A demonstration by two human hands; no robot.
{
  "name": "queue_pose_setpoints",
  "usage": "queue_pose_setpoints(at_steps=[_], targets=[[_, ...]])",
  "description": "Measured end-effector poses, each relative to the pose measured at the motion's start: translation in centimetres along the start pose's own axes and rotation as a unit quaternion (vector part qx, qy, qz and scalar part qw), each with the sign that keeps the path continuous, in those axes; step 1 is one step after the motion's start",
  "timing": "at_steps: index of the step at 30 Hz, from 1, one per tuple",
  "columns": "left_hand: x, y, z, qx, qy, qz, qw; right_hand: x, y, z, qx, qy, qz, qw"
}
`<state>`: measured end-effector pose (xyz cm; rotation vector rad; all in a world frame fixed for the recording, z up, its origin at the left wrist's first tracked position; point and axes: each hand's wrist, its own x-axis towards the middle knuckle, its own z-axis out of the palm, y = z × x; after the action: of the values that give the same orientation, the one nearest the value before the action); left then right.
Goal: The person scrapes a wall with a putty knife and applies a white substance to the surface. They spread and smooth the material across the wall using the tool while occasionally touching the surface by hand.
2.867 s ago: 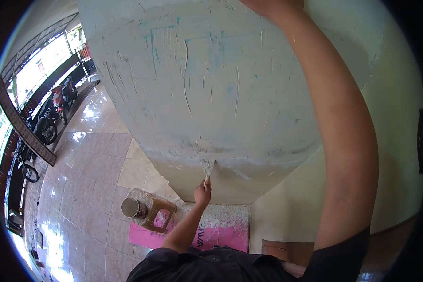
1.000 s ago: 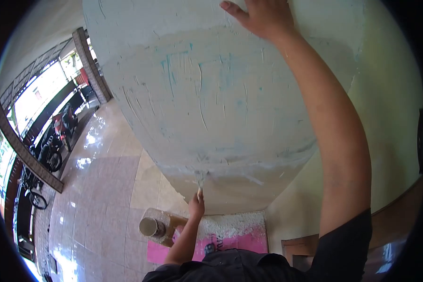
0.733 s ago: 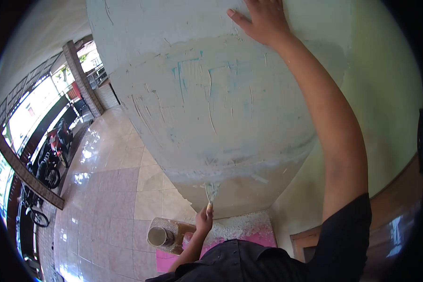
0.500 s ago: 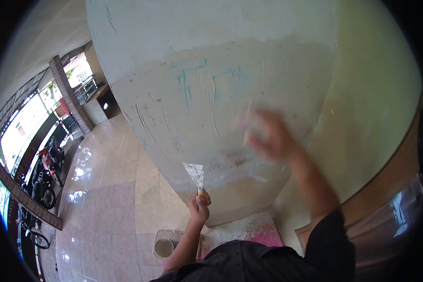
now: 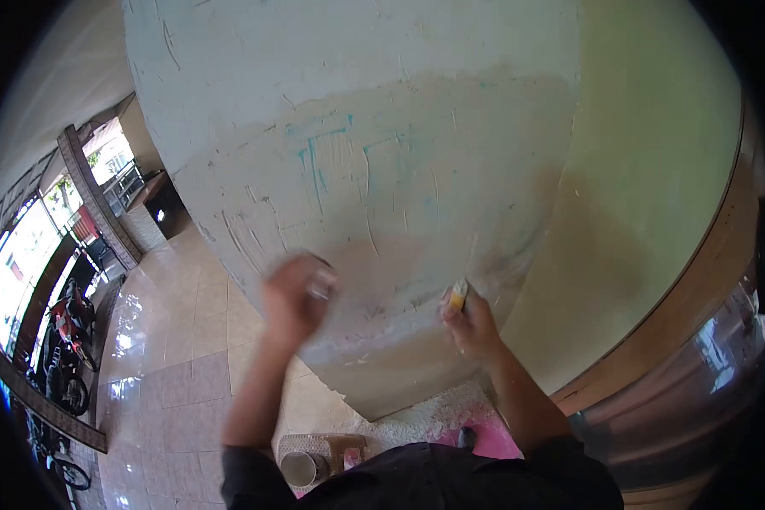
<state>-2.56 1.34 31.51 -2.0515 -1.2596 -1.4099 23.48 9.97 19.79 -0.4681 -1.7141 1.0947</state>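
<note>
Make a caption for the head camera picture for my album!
Left hand a blur, right hand holding a tool, before a wall with blue streaks.

Daylight enters through the open frontage [image 5: 21, 242], left of the patched wall [image 5: 459, 153], and burns out to white there. I note glare in scattered patches on the tiled floor [image 5: 178, 340] left of the wall, and a sharp sheen on the glossy sheet [image 5: 714, 353] to its right. The wall itself is softly, evenly lit; a diffuse shadow [image 5: 599, 242] lies just right of it. Left hand [image 5: 297, 293], before the wall: motion-blurred. Black surround; outer lines bowed.
</note>
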Motion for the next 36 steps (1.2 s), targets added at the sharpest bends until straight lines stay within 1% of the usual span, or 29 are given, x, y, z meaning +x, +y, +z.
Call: queue_pose_setpoints(at_steps=[1, 2, 3, 4, 5, 6, 7, 8, 9, 10, 11, 12, 13, 15, 17, 19, 20, 21, 22, 23, 24, 26, 28, 30, 31, 32, 34, 35, 36], targets=[[2.9, -1.8, -2.5, -0.008, 0.046, 0.087, 0.995, 0.8, -1.1, -0.3, -0.003, 0.013, 0.003, 1.0], [6.5, -1.7, -4.7, 0.065, 0.111, 0.118, 0.985, 1.6, -2.2, -0.2, -0.003, 0.014, 0.006, 1.0], [9.7, -1.8, -6.8, 0.162, 0.133, 0.12, 0.97, 2.4, -3.5, 0.3, -0.023, 0.029, 0.013, 0.999], [13.0, -1.2, -7.9, 0.184, 0.16, 0.124, 0.962, 3.5, -4.2, 0.7, -0.042, 0.044, 0.02, 0.998], [16.3, -1.4, -8.9, 0.288, 0.191, 0.187, 0.92, 4.7, -4.2, 1.0, -0.043, 0.045, 0.02, 0.998], [18.7, -1.8, -9.9, 0.369, 0.174, 0.203, 0.89, 6.1, -4.1, 1.2, -0.017, 0.062, 0.0, 0.998], [21.1, -2.3, -10.4, 0.419, 0.187, 0.232, 0.858, 7.3, -4.0, 1.5, 0.008, 0.079, -0.021, 0.997], [23.1, -3.9, -10.7, 0.458, 0.19, 0.225, 0.839, 8.4, -4.8, 1.9, 0.006, 0.08, -0.022, 0.997], [23.2, -1.2, -9.9, 0.505, 0.121, 0.124, 0.846, 9.5, -6.0, 2.4, -0.02, 0.094, -0.047, 0.994], [23.2, 1.6, -9.1, 0.543, 0.051, 0.019, 0.838, 10.5, -7.0, 2.8, -0.046, 0.107, -0.072, 0.991], [23.4, 1.2, -8.9, 0.544, 0.053, 0.019, 0.837, 11.5, -7.5, 3.2, -0.07, 0.111, -0.092, 0.987], [23.6, 0.7, -8.5, 0.562, 0.076, 0.027, 0.823, 12.2, -7.4, 3.5, -0.068, 0.111, -0.091, 0.987], [23.6, 0.2, -8.0, 0.579, 0.095, 0.036, 0.809, 12.5, -7.1, 3.9, -0.101, 0.101, -0.072, 0.987], [23.6, -0.2, -7.9, 0.578, 0.097, 0.038, 0.809, 12.1, -5.3, 4.3, -0.145, 0.065, -0.027, 0.987], [23.4, -0.4, -7.9, 0.562, 0.111, 0.061, 0.817, 8.9, -0.9, 4.7, -0.201, 0.017, 0.022, 0.979], [23.4, -0.2, -7.8, 0.559, 0.112, 0.067, 0.819, 3.6, 5.8, 4.9, -0.211, 0.017, 0.053, 0.976], [23.4, -0.2, -7.8, 0.558, 0.113, 0.07, 0.819, 0.5, 8.5, 5.2, -0.184, 0.022, 0.108, 0.977], [23.4, -0.4, -7.7, 0.557, 0.113, 0.07, 0.82, -2.3, 10.6, 5.0, -0.172, 0.018, 0.098, 0.98], [23.5, -0.6, -7.6, 0.569, 0.124, 0.064, 0.81, -2.5, 10.7, 4.5, -0.173, 0.02, 0.098, 0.98], [23.6, -0.7, -7.6, 0.582, 0.135, 0.058, 0.8, -2.6, 10.8, 4.2, -0.164, 0.043, 0.042, 0.985], [23.5, -0.7, -7.4, 0.581, 0.131, 0.058, 0.801, -3.1, 10.5, 4.2, -0.153, 0.066, -0.009, 0.986], [23.1, -0.1, -6.9, 0.596, 0.143, 0.046, 0.789, 1.5, 5.8, 2.5, -0.168, 0.084, -0.026, 0.982], [23.1, 0.4, -6.3, 0.599, 0.148, 0.045, 0.786, 6.7, 0.1, 1.6, -0.162, 0.13, -0.08, 0.975], [23.1, 0.1, -6.5, 0.62, 0.146, 0.038, 0.77, 8.9, -2.8, 1.4, -0.155, 0.145, -0.072, 0.975], [23.5, -0.6, -6.9, 0.661, 0.145, 0.038, 0.735, 9.5, -3.5, 1.6, -0.154, 0.126, -0.055, 0.978], [23.5, -1.4, -6.9, 0.661, 0.147, 0.039, 0.735, 9.9, -3.8, 1.7, -0.153, 0.106, -0.041, 0.982], [23.4, -1.2, -6.8, 0.668, 0.151, 0.043, 0.728, 8.3, -0.6, 2.8, -0.149, 0.11, -0.07, 0.98], [23.3, -0.7, -6.7, 0.669, 0.157, 0.046, 0.725, 7.1, 1.1, 3.4, -0.096, 0.124, -0.067, 0.985], [23.1, -0.1, -6.5, 0.638, 0.155, 0.053, 0.753, 6.5, 2.1, 3.7, -0.043, 0.135, -0.064, 0.988]])
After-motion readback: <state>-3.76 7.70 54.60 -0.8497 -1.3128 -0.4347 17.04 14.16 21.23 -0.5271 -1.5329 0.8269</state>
